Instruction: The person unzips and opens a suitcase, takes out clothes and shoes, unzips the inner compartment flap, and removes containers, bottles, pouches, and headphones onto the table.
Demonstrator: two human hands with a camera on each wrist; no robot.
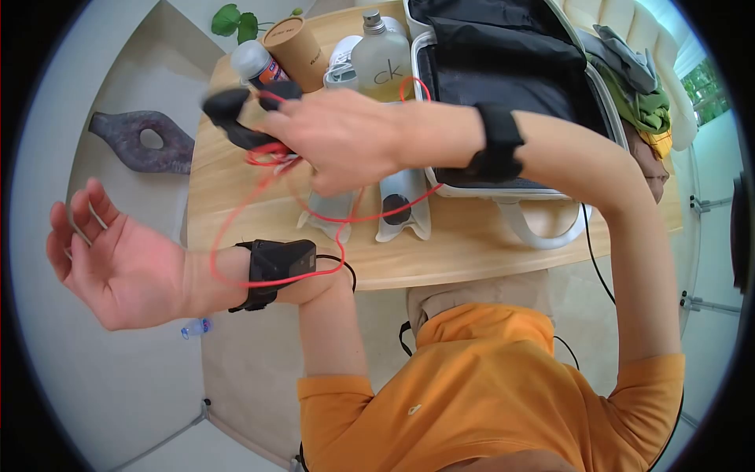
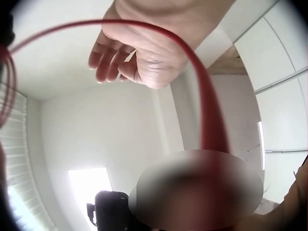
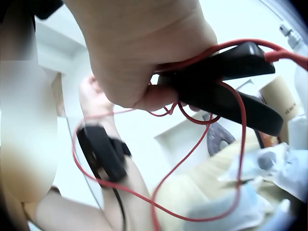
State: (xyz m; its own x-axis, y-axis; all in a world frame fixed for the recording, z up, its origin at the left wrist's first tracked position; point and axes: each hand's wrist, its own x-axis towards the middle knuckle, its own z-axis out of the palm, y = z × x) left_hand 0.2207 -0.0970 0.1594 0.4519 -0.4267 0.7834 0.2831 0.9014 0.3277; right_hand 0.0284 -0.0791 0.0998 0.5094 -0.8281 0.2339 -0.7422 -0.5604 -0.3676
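Observation:
My right hand (image 1: 350, 138) grips a red cord with thick black handles (image 3: 231, 62), which looks like a skipping rope. Both handles stick out past the fingers, and part of the cord is bunched below them. Long loops of the red cord (image 1: 236, 212) hang from this hand, and one passes over my left forearm by the black wrist device (image 1: 279, 267). Palm up at the table's left side, my left hand (image 1: 126, 259) has loosely bent fingers and holds nothing. In the left wrist view, the cord arcs across in front of the left hand (image 2: 149, 48).
An open suitcase (image 1: 543, 191) with a black lining lies at the table's right. A CK perfume bottle (image 1: 381, 59), a brown cardboard tube (image 1: 295, 47) and a white-capped can (image 1: 255, 61) stand at the back. Pale pouches (image 1: 401, 208) lie near the front; folded clothes (image 1: 641, 102) sit beyond the suitcase.

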